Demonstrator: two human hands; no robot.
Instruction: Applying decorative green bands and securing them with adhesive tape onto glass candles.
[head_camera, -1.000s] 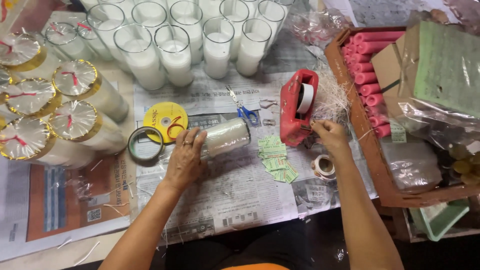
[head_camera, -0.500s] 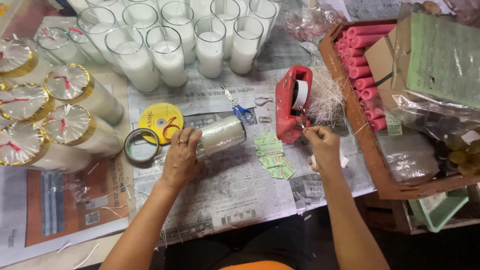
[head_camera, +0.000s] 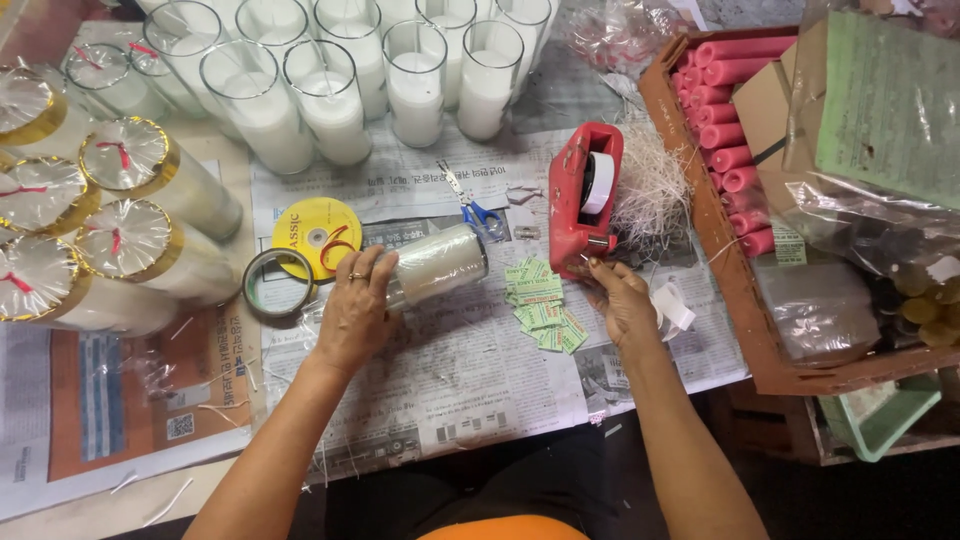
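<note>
Lying along the left edge of the table (head_camera: 150, 495) are wrapped candles (head_camera: 125, 160) with gold rims and red ties under clear film, and behind them are standing open glass candles (head_camera: 330, 95) full of white wax. Next come a ring of tape (head_camera: 275, 285) and a round yellow disc (head_camera: 322, 235) with a red curl on it. The left hand (head_camera: 355, 315) is resting on a glass candle (head_camera: 435, 265) lying on its side on the newspaper (head_camera: 470, 370), its fingers curled over the near end and holding it steady. Beside it, small green paper labels (head_camera: 545, 310) are lying in a loose pile, with blue-handled scissors (head_camera: 480, 212) beyond. The right hand (head_camera: 620, 305) is reaching to the foot of the red tape dispenser (head_camera: 580, 200), fingers pinched narrow at the tape end; whether a strip is in them I cannot tell. Judging by this, a strip is being pulled off, and a clean tear would be needed before carrying it to the candle. Further right, a brown box (head_camera: 735, 290) is holding pink rolls (head_camera: 730, 110), a green carton (head_camera: 890, 100) and clear bags (head_camera: 820, 310).
</note>
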